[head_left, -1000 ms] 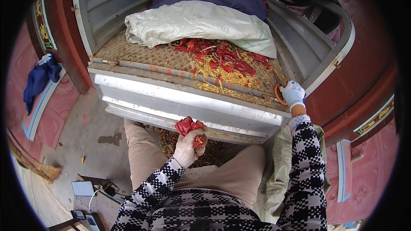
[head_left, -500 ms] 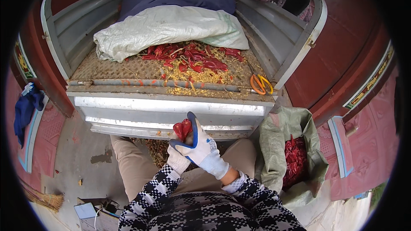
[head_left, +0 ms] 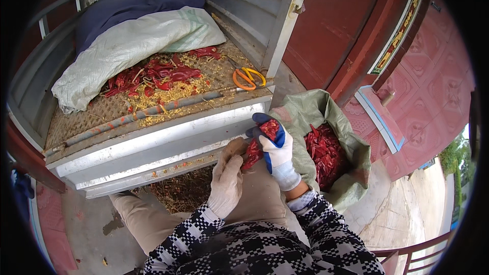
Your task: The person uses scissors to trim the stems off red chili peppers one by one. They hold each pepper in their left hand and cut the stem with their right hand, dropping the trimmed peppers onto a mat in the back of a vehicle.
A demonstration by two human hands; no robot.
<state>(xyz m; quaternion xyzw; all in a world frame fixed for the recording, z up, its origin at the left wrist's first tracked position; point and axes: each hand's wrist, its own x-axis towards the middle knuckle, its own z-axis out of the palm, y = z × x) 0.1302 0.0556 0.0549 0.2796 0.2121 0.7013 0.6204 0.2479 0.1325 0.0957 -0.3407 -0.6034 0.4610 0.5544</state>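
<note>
Both my hands are gloved and held close together above my lap. My right hand (head_left: pixel 280 155), in a white glove with blue coating, is closed around dried red chili peppers (head_left: pixel 270 129). Another dried red chili (head_left: pixel 251 154) sits between the two hands. My left hand (head_left: pixel 227 181), in a soiled off-white glove, has its fingers curled at the lower end of that chili; its palm side is partly hidden. Just right of my right hand stands a pale green woven sack (head_left: pixel 359 160), its mouth wide, with many red chilies (head_left: pixel 326 155) inside.
In front is a metal cart bed (head_left: pixel 97 125) with loose red chilies (head_left: pixel 153 75), yellow seeds and orange-handled scissors (head_left: pixel 248 78). A white woven sack (head_left: pixel 137 40) and dark blue cloth (head_left: pixel 137 7) lie behind. Dry stems (head_left: pixel 183 189) are heaped below the bed's edge.
My view has swung to the right. My hands have gone from overlapping to slightly apart and have moved close to the green sack, with red chilies now showing between and in them.
</note>
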